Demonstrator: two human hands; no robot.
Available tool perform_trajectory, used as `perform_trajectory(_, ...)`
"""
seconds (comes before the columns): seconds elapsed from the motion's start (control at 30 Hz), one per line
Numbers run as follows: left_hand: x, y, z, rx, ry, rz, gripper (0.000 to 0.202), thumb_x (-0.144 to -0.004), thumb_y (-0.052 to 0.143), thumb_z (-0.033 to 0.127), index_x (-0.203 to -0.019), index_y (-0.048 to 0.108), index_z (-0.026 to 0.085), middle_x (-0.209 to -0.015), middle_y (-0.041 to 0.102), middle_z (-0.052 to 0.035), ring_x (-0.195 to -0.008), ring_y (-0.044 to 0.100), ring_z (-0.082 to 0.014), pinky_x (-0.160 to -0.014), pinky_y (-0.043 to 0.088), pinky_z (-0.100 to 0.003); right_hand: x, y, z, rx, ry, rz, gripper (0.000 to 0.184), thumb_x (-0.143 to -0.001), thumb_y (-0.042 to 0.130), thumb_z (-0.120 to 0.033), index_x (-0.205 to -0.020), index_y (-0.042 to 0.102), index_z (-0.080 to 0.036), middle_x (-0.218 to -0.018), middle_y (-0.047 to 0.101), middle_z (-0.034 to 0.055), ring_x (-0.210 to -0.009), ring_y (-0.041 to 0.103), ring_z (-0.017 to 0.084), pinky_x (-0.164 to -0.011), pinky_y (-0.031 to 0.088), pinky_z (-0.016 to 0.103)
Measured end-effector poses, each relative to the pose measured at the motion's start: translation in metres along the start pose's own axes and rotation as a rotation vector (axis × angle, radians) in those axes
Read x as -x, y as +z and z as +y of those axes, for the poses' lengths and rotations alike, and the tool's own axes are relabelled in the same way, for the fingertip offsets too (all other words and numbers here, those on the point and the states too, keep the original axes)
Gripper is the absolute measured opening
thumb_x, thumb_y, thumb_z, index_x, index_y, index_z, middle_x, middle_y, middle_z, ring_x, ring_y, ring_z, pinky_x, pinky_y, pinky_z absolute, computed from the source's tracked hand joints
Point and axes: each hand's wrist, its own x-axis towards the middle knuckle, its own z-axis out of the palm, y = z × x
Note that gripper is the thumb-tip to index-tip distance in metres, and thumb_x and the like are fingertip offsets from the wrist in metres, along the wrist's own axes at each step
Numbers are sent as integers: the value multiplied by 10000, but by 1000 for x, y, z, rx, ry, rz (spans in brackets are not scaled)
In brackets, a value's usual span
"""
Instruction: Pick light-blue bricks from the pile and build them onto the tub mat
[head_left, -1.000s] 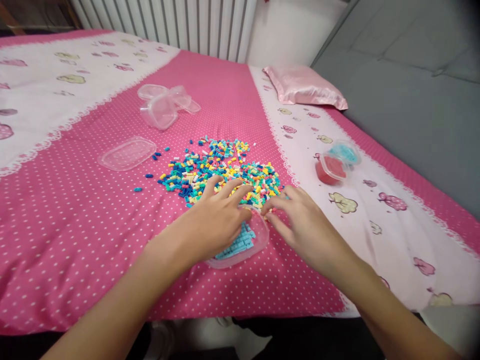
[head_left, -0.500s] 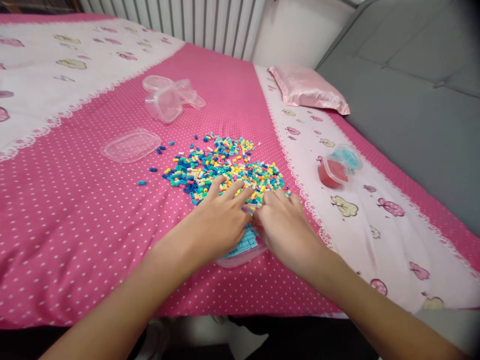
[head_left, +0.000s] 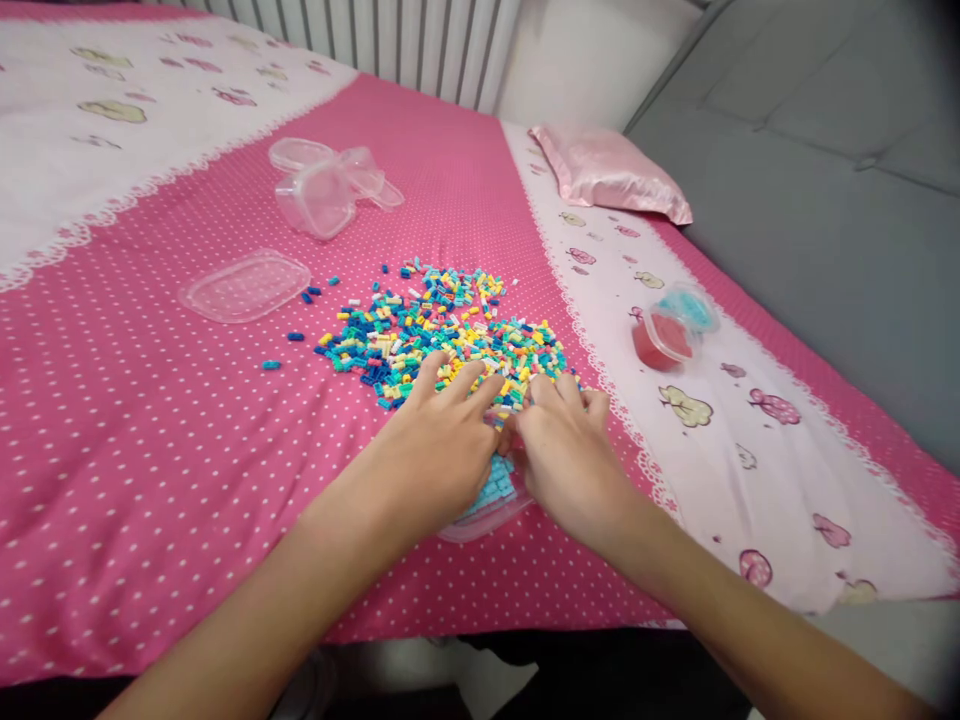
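Observation:
A heap of small coloured bricks (head_left: 442, 335) lies on the pink dotted bedspread (head_left: 150, 430). At its near edge sits a clear plastic tub (head_left: 491, 510) holding light-blue bricks, mostly covered by my hands. My left hand (head_left: 442, 440) rests over the tub with fingers stretched onto the heap's near edge. My right hand (head_left: 566, 450) lies beside it, fingers curled down onto the bricks at the heap's edge, its thumb meeting my left hand. Whether its fingertips pinch a brick is hidden.
A clear lid (head_left: 244, 285) lies left of the heap, with a few stray blue bricks (head_left: 296, 335) near it. Clear empty tubs (head_left: 330, 190) sit further back. Two small tubs of red and blue bricks (head_left: 671, 330) stand at the right. A pink pillow (head_left: 607, 170) and grey sofa (head_left: 825, 200) lie beyond.
My right hand has moved left to meet my left hand over the tub. Its fingers have curled down onto the bricks. My left hand has hardly moved.

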Motion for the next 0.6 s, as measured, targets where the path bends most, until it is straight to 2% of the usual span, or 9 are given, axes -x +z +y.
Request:
perform_trajectory(0.33,2,6,-3,-60,29,91,246,-1000,591,273,-991,830,216,-1456,633,-139,-1387,518,-399,-1179,293,-677,-6,-2,-8,19,-26,16,322,-969,502,-66,-828,770,-173,-1047,677,162,-1062,501,316,-825,321,440)
perform_trajectory(0.6,2,4,-2,-55,31,61,261,-1006,574,268,-995,829,213,-1432,640,-141,-1383,511,-410,-1170,289,-689,-8,1,-6,33,-41,23,312,-967,524,-77,-812,773,-180,-1036,691,149,-1069,511,316,-848,321,449)
